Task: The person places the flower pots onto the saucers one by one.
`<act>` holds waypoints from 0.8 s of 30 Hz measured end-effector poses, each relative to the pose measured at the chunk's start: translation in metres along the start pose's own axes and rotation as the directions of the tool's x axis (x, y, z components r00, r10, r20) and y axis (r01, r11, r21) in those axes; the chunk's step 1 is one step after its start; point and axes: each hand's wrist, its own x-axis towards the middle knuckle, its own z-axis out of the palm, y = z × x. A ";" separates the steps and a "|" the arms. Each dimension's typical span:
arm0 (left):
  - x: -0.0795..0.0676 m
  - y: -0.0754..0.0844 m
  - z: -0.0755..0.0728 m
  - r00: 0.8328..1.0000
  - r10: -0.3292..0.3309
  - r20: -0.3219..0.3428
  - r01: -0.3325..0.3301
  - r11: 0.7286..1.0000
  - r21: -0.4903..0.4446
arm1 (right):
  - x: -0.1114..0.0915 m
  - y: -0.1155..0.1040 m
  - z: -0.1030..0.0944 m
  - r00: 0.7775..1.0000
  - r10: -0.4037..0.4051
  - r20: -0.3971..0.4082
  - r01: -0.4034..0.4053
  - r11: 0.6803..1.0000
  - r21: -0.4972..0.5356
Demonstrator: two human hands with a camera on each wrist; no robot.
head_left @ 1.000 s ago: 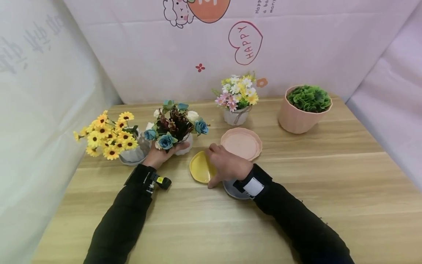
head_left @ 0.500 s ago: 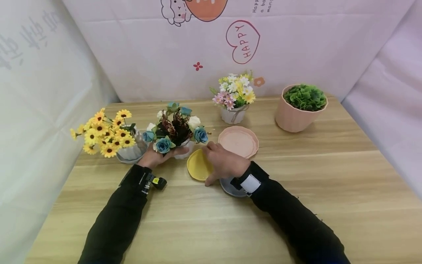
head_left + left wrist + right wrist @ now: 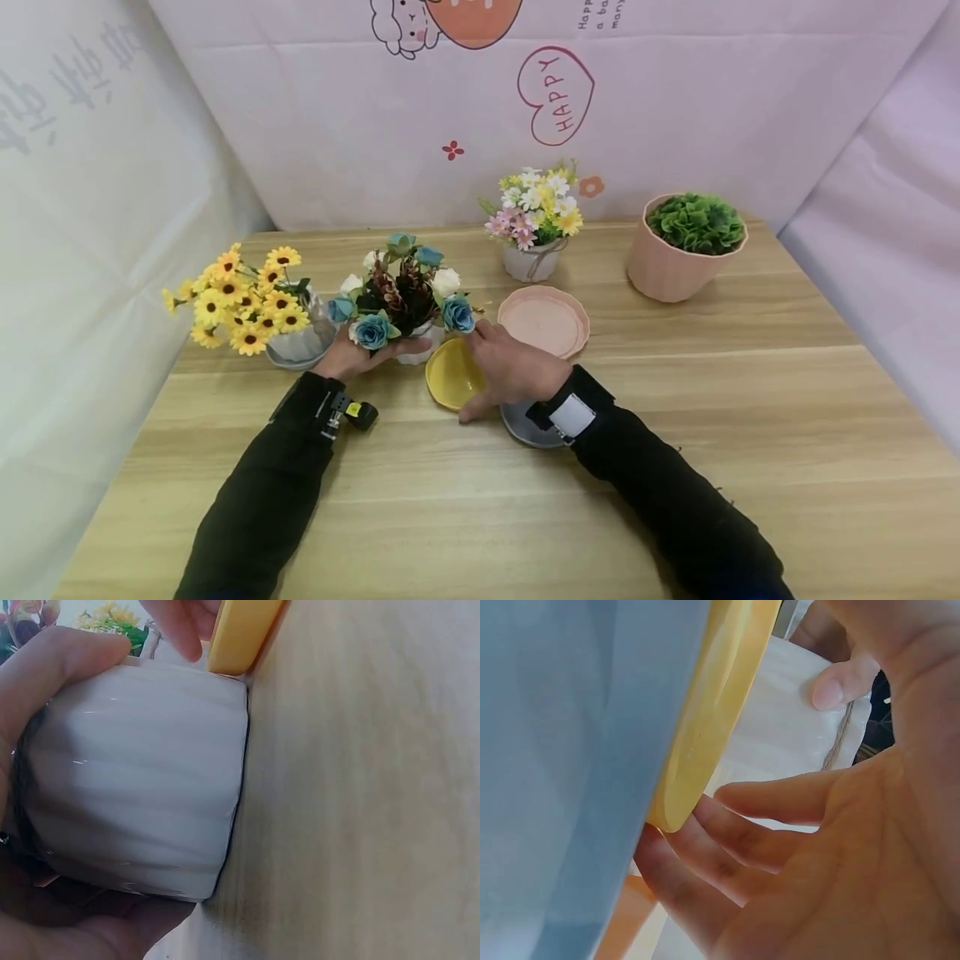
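Note:
My left hand (image 3: 358, 357) grips a white ribbed flower pot (image 3: 142, 780), thumb on one side and fingers on the other. Blue and white roses (image 3: 405, 292) fill the pot, and a cord circles it. Beside it, my right hand (image 3: 519, 365) holds a shallow yellow saucer (image 3: 450, 377) by its edge, its thumb at the near side in the head view. In the right wrist view, several fingertips meet the rim of the yellow saucer (image 3: 705, 735). Close by the base of the pot, the saucer's edge shows in the left wrist view. Part of the saucer is hidden under my right hand.
Left stands a pot of yellow sunflowers (image 3: 247, 308) on a grey saucer (image 3: 292, 360). A pink saucer (image 3: 543, 321) and another grey saucer (image 3: 528, 425) lie by my right hand. Behind are a daisy pot (image 3: 531, 262) and a pink planter (image 3: 667, 267).
My right thumb has shifted slightly left along the yellow saucer's near side. The blue roses have moved a little to the right in the pot my left hand grips.

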 end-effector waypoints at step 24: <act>-0.013 0.055 -0.013 0.976 0.177 0.126 -0.163 0.980 -0.115 | 0.008 0.009 -0.012 0.899 -0.237 -0.368 0.382 0.836 0.394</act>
